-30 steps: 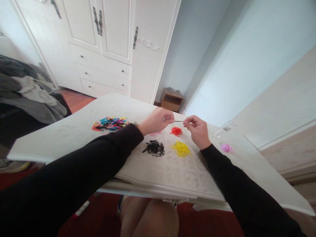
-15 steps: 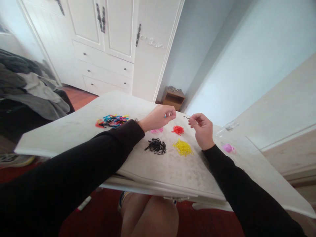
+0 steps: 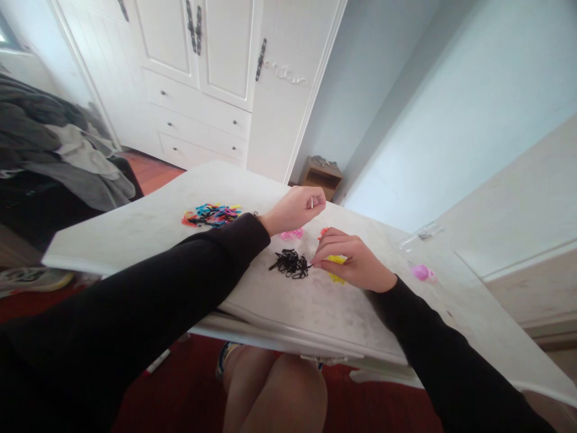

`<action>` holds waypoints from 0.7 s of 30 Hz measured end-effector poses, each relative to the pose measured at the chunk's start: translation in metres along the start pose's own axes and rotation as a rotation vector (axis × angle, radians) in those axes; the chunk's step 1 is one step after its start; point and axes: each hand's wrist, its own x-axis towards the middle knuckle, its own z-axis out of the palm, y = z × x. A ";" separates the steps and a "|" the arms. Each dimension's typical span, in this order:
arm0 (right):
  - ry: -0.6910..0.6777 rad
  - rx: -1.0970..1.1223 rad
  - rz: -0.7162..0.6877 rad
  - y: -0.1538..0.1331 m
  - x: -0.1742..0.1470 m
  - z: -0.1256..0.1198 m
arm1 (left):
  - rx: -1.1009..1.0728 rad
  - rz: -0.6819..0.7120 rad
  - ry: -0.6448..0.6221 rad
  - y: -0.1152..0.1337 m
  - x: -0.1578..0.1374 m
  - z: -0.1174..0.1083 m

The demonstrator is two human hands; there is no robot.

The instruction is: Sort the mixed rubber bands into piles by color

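Observation:
My right hand (image 3: pixel 354 258) reaches over the yellow rubber bands (image 3: pixel 336 269). Its thumb and finger pinch a black rubber band at the right edge of the pile of black rubber bands (image 3: pixel 291 263). Held above the table, my left hand (image 3: pixel 300 206) has its fingers curled in; a small pale bit shows at them, too small to name. Pink rubber bands (image 3: pixel 293 234) lie below the left hand. Red rubber bands (image 3: pixel 323 232) are mostly hidden behind my right hand. A mixed, multicoloured heap of rubber bands (image 3: pixel 210 214) sits beyond my left forearm.
All the piles lie on a white table (image 3: pixel 270 307). Toward its right side are a pink object (image 3: pixel 422 272) and a clear plastic piece (image 3: pixel 419 236). A white wardrobe (image 3: pixel 225 60) stands behind, and grey clothes (image 3: pixel 58 144) are heaped at the left.
My right hand has come down and left, carrying the black rubber band from the air to the black pile. My left hand stays nearly in place, its fingers curled more closely.

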 end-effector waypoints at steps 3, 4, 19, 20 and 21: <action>0.036 -0.031 -0.023 0.002 0.002 0.005 | 0.015 -0.002 -0.006 0.000 0.000 0.000; 0.062 -0.044 -0.021 0.002 0.003 0.007 | 0.018 -0.004 -0.009 0.000 0.000 0.000; 0.412 -0.171 0.142 0.018 -0.009 -0.001 | 0.005 -0.093 0.000 -0.002 -0.003 -0.005; 0.439 -0.170 0.156 0.019 -0.010 -0.002 | 0.004 -0.099 0.002 -0.002 -0.003 -0.005; 0.462 -0.172 0.169 0.022 -0.010 -0.003 | 0.002 -0.103 0.004 -0.002 -0.004 -0.006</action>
